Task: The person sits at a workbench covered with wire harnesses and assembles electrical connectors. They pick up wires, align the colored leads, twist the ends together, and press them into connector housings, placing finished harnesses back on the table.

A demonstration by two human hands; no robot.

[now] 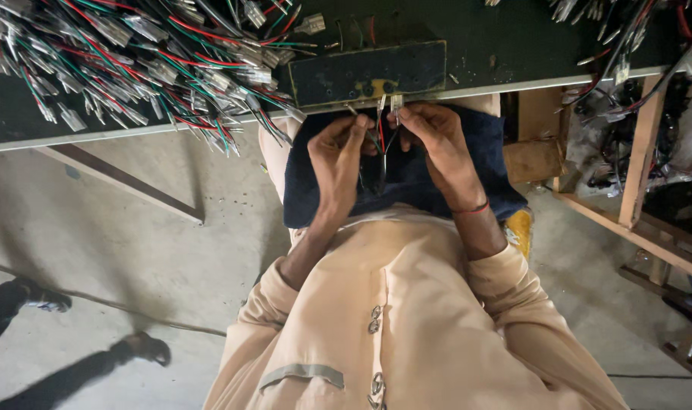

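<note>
My left hand [337,156] and my right hand [431,135] meet just below the table edge, over a dark blue cloth [492,156] on my lap. Both pinch a small bundle of thin wires [382,144] that hangs down between them. My right hand's fingertips hold a small clear plastic connector [396,102] at the wires' top end. A dark rectangular jig board [367,73] with holes lies on the table right above my hands.
A big heap of red, green and black wires with clear connectors [145,61] covers the dark table [27,121] at left. More wires [627,45] lie at right above a wooden frame [641,144]. Another person's shoes [145,348] stand on the concrete floor.
</note>
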